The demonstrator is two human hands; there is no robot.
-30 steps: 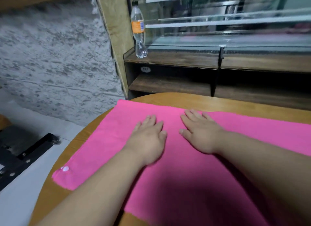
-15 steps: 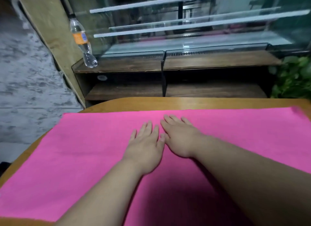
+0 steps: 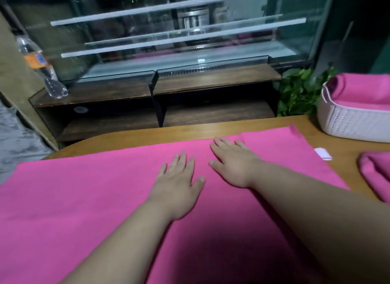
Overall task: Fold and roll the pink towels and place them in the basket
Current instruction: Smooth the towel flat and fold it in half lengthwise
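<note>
The pink towel (image 3: 84, 199) lies spread flat across the wooden table (image 3: 211, 131), its long side running left to right. Both hands rest palm-down on it, near the middle of its far half. The left hand (image 3: 177, 184) has its fingers straight and slightly fanned. The right hand (image 3: 234, 161) lies just beside it, fingers likewise straight, and neither grips anything. Flat palms like these press cloth rather than take it — likely to smooth the fabric and pin it so that a fold comes out square.

A white woven basket (image 3: 354, 123) stands at the table's far right, on the right arm's side, and it already holds pink cloth (image 3: 363, 91) (rolled or merely bundled, I cannot tell). Another pink towel (image 3: 375, 174) lies bunched at the right edge of the table, apart from the spread one and apparently waiting its turn. A small white tag (image 3: 322, 153) shows at the spread towel's right edge.

By my judgement the task is partly done. This towel is not yet folded, and the next move calls for a pinch at an edge or corner.
</note>
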